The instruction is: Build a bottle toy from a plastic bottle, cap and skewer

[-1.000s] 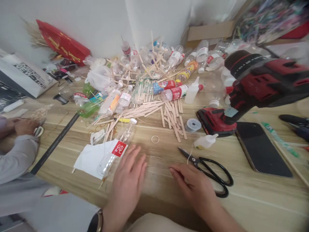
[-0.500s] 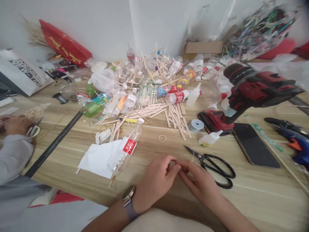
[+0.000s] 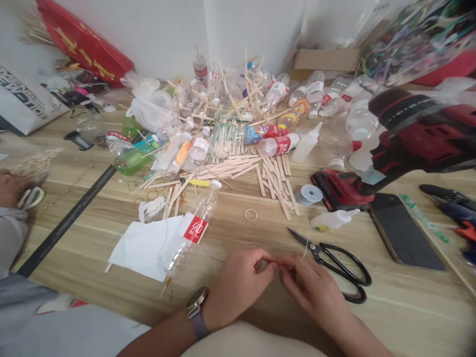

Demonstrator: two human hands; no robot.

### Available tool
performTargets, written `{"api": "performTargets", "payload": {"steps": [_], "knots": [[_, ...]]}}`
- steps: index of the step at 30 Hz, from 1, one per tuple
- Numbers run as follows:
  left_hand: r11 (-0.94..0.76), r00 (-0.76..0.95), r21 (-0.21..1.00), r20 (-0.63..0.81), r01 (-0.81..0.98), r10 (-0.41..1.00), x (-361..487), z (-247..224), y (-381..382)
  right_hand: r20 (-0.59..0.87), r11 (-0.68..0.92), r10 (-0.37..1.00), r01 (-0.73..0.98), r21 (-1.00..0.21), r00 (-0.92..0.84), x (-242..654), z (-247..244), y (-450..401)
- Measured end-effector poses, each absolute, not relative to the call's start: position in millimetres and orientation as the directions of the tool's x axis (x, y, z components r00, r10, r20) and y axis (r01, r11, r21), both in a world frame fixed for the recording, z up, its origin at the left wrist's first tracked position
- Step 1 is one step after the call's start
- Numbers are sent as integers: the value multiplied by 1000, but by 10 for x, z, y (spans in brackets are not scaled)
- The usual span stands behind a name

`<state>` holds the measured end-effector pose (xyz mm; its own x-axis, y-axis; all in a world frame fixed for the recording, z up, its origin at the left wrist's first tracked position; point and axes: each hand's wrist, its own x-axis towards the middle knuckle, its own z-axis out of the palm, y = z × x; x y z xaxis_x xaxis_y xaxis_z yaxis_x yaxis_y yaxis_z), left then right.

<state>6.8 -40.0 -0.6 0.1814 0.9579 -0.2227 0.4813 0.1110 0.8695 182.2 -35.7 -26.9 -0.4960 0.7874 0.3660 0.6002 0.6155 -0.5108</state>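
My left hand (image 3: 243, 280), with a watch on its wrist, and my right hand (image 3: 312, 285) meet fingertip to fingertip above the table's near edge. Both are closed in a pinch. A thin thread (image 3: 210, 255) runs from the plastic bottle (image 3: 186, 243) to my left hand, and a short end of thread shows above my right hand. The part between my fingertips is too small to see. The bottle, with a red label, lies slanted on a white paper sheet (image 3: 136, 250), a thin stick poking from its lower end. Black-handled scissors (image 3: 334, 265) lie beside my right hand.
A rubber band (image 3: 250, 215) lies ahead of my hands. Rightward are a thread spool (image 3: 309, 195), glue bottle (image 3: 334, 219), phone (image 3: 407, 230) and red-black drill (image 3: 420, 129). Wooden sticks (image 3: 275, 186) and bottles heap up behind. Another person's hand (image 3: 11, 188) is at far left.
The view has shifted slightly, so things on the table appear moved outward. My fingertips stay together, and my right hand sits a little lower. The other person's hand shows less at the left edge.
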Motion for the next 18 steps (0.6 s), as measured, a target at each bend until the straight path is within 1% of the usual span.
{"api": "performTargets", "payload": {"steps": [6,11,18], "knots": [[213,174,854,-328,475,928,76,7,-403,406,641,766,637,-428,-499,1799,-225,-348],[260,161,854,-364,451,917,83,20,-392,459,658,740,667,-348,-491,1758,-215,-344],[294,144,879,-369,375,918,74,-13,-411,466,675,725,656,-338,-507,1783,-283,-367]]}}
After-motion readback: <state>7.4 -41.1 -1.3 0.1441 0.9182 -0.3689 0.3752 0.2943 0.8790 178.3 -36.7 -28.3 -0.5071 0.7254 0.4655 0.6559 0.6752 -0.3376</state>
